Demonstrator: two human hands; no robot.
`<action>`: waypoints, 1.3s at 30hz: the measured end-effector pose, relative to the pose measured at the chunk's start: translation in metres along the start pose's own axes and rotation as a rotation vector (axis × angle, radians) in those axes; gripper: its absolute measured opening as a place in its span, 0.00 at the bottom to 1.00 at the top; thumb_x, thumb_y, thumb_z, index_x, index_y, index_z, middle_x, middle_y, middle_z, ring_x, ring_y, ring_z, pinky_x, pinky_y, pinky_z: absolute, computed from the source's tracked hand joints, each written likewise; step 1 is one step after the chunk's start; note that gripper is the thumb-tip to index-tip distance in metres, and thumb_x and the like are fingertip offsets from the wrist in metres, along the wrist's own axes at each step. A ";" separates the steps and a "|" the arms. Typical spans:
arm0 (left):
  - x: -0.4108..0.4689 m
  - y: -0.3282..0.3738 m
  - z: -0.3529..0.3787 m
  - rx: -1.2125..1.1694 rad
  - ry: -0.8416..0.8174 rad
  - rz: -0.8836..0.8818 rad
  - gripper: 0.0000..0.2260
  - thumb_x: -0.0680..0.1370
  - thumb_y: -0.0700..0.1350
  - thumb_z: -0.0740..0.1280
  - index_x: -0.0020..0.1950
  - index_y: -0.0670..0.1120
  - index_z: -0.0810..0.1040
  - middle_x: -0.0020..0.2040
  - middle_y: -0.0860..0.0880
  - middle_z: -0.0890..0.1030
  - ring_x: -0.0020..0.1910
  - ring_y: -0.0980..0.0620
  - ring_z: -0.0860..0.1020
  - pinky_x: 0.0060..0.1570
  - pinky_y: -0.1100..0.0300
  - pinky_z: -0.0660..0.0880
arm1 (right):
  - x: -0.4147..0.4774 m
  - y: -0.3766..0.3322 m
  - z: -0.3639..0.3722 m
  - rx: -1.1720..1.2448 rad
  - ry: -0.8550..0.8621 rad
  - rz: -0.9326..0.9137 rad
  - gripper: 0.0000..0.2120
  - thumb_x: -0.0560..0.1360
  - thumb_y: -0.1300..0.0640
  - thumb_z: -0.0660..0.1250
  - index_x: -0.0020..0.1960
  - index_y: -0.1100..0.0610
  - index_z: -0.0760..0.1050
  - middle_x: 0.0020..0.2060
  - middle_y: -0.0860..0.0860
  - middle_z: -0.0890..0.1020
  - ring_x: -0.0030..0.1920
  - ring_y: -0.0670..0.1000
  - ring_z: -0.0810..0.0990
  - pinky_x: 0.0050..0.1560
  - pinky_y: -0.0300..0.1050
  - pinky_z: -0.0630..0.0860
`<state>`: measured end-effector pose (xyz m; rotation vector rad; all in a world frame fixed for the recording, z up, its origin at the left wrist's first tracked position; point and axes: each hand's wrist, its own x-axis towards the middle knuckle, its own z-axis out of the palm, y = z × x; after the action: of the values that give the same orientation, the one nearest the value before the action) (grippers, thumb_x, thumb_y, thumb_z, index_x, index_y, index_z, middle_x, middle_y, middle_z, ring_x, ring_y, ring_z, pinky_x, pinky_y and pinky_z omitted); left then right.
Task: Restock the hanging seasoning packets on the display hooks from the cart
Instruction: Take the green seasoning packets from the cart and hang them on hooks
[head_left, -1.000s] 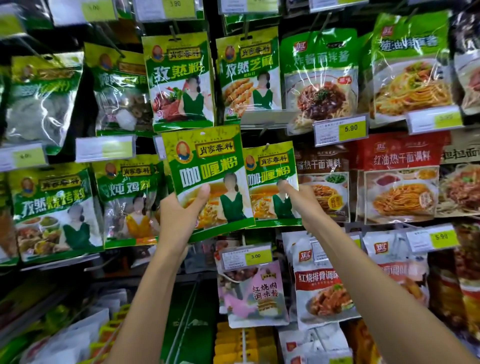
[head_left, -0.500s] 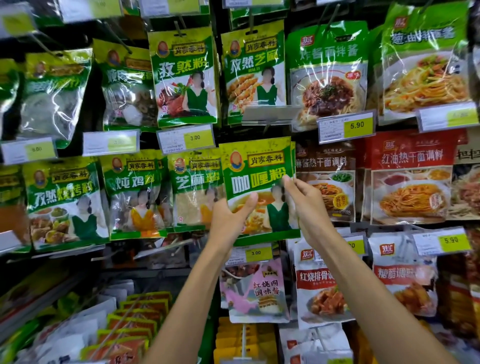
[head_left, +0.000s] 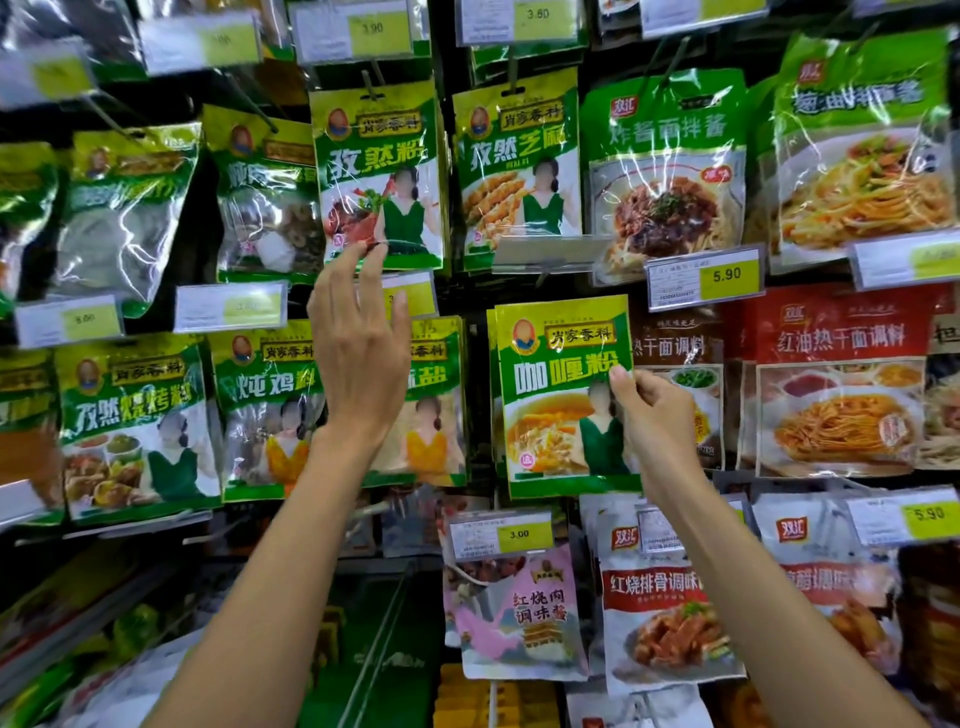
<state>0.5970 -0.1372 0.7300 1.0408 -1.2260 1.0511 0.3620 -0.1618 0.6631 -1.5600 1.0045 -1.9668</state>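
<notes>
Green-yellow curry pkt (head_left: 563, 395), red noodle pkt (head_left: 836, 384).

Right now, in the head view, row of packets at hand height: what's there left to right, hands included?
cumin barbecue seasoning packet → stewed-chicken seasoning packet → left hand → curry powder packet → right hand, pinching that packet's right edge → red hot-dry-noodle sauce packet

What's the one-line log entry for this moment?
stage: hanging curry packet | left hand: open, off packet | right hand: pinches packet's right edge
</notes>
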 end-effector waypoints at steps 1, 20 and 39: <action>0.000 -0.005 0.004 0.041 -0.030 0.018 0.17 0.82 0.45 0.57 0.68 0.38 0.69 0.66 0.38 0.72 0.67 0.41 0.69 0.68 0.51 0.61 | 0.003 -0.002 0.002 -0.007 0.008 -0.001 0.22 0.80 0.53 0.61 0.31 0.57 0.59 0.24 0.49 0.58 0.26 0.46 0.57 0.29 0.41 0.54; -0.004 -0.023 0.023 0.045 -0.001 0.152 0.16 0.81 0.45 0.58 0.65 0.39 0.71 0.61 0.40 0.75 0.62 0.42 0.71 0.65 0.50 0.63 | 0.030 0.024 0.042 -0.200 0.195 0.025 0.18 0.80 0.54 0.62 0.34 0.61 0.66 0.25 0.51 0.66 0.28 0.49 0.65 0.36 0.43 0.59; -0.087 0.093 -0.008 -0.428 -0.170 0.005 0.11 0.80 0.39 0.60 0.60 0.37 0.75 0.57 0.40 0.78 0.58 0.41 0.74 0.61 0.50 0.69 | -0.055 0.015 -0.090 -0.348 0.219 -0.128 0.12 0.81 0.55 0.58 0.44 0.57 0.77 0.36 0.50 0.80 0.37 0.48 0.78 0.39 0.45 0.73</action>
<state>0.5032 -0.1151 0.6462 0.8026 -1.5108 0.6692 0.2888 -0.1080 0.6072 -1.6447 1.4318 -2.1766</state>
